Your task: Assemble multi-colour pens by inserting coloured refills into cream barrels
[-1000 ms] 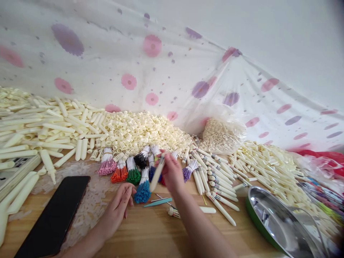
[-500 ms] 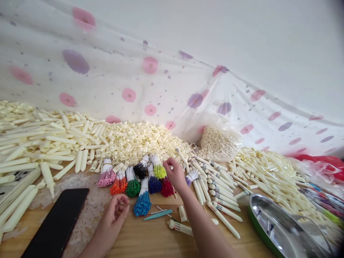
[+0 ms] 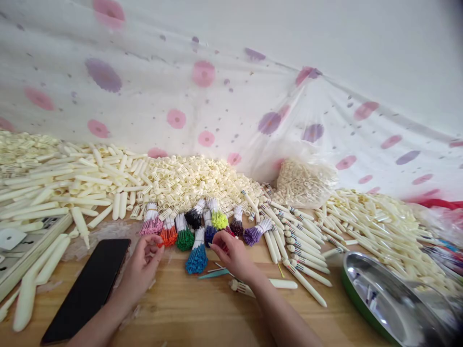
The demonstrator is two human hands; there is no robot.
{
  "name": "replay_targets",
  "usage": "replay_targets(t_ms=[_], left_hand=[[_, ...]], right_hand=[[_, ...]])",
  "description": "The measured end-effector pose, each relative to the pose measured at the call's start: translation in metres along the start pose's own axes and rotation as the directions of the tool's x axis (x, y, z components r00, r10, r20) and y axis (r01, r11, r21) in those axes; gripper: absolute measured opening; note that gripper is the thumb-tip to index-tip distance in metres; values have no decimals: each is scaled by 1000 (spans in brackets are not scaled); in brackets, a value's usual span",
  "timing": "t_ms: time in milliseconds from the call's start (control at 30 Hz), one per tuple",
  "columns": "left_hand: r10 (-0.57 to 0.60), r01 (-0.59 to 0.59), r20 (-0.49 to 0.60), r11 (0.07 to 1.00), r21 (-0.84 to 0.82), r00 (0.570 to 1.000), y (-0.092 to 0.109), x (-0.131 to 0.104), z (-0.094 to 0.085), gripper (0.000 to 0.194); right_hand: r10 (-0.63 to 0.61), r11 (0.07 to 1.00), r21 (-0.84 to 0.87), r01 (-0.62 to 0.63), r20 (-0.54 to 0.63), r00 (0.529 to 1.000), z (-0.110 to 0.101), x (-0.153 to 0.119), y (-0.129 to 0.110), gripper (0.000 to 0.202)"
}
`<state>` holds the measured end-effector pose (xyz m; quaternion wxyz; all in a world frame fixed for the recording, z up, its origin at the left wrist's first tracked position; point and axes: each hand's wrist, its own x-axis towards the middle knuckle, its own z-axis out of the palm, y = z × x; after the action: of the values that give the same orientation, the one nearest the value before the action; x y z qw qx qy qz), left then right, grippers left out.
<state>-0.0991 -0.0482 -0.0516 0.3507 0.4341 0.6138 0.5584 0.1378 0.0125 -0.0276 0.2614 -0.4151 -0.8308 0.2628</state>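
Observation:
My left hand (image 3: 145,260) is raised over the table beside the black phone (image 3: 88,289), fingers curled with thumb and fingertips close together; whatever they hold is too small to make out. Across from it, my right hand (image 3: 231,253) pinches just right of the blue refill bundle (image 3: 197,255), in front of the red bundle; its fingertips' contents cannot be made out. Pink (image 3: 151,222), orange (image 3: 169,233), green (image 3: 184,236), black (image 3: 194,217), yellow (image 3: 219,219) and purple (image 3: 255,233) bundles stand around them. A cream pen part (image 3: 242,287) lies partly behind my right wrist.
Cream barrels (image 3: 87,178) and slotted caps (image 3: 195,180) are heaped behind. Assembled pens (image 3: 307,260) lie right of my right hand. A green-sided metal pan (image 3: 383,294) holds small parts at the front right. A clear bag (image 3: 306,183) stands at the back; a teal tool (image 3: 214,273) lies centrally.
My right hand has moved down and left, away from the yellow bundle toward the blue one. My left hand is slightly higher in view. The camera view has shifted a little.

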Motion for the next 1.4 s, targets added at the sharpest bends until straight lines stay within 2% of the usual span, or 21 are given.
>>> replay_targets(t_ms=[67,167,233,300,333,400,467,533,567,600,667,767,900,1033,1233,1400], left_hand=[[39,-39,-55,999,7,998,1,4,-3,31],[70,-67,-62,997,37,996,3,3,-4,31],[65,-67,16,994,91,998,6,-3,-1,28],[76,-105,167,980,168,983,10,-14,1,27],[98,-156,264,966,207,959,11,-21,2,29],[171,-323,467,907,268,867,14,-35,1,35],[189,-489,669,821,294,719,12,-50,-2,45],[170,-626,803,724,291,571,4,-63,-5,53],[152,-677,839,672,299,522,-2,-68,-6,55],[156,-721,850,619,313,503,-9,-72,-7,55],[205,-789,838,502,353,506,-23,-74,-5,55],[292,-847,813,354,397,504,-37,-68,4,55],[378,-862,776,266,432,506,-40,-53,23,44],[417,-851,742,284,442,525,-34,-39,37,39],[374,-776,688,412,477,622,-28,-24,48,42],[329,-717,661,504,482,675,-23,-6,60,41]], right_hand=[[5,1000,-21,-4,83,997,-15,-11,2,13],[36,990,-140,1,263,964,-38,-33,5,7],[98,975,-223,-21,339,936,-47,-46,6,9],[150,956,-292,-37,374,915,-51,-57,6,20],[160,948,-316,-33,383,910,-50,-61,6,22],[151,937,-349,-7,387,910,-47,-66,6,20],[137,928,-372,7,361,922,-44,-69,9,14],[139,921,-390,-10,305,942,-44,-73,15,14],[142,919,-393,-25,271,952,-46,-76,19,16],[141,921,-389,-38,239,961,-48,-80,23,20],[128,930,-364,-53,187,974,-55,-91,32,28],[112,939,-339,-64,123,986,-63,-108,47,24],[112,943,-317,-97,30,993,-68,-119,70,24],[137,955,-260,-144,-45,990,-73,-117,93,16],[79,947,-306,-95,-62,995,-81,-102,110,3],[48,909,-406,-94,-121,991,-73,-89,115,19]])
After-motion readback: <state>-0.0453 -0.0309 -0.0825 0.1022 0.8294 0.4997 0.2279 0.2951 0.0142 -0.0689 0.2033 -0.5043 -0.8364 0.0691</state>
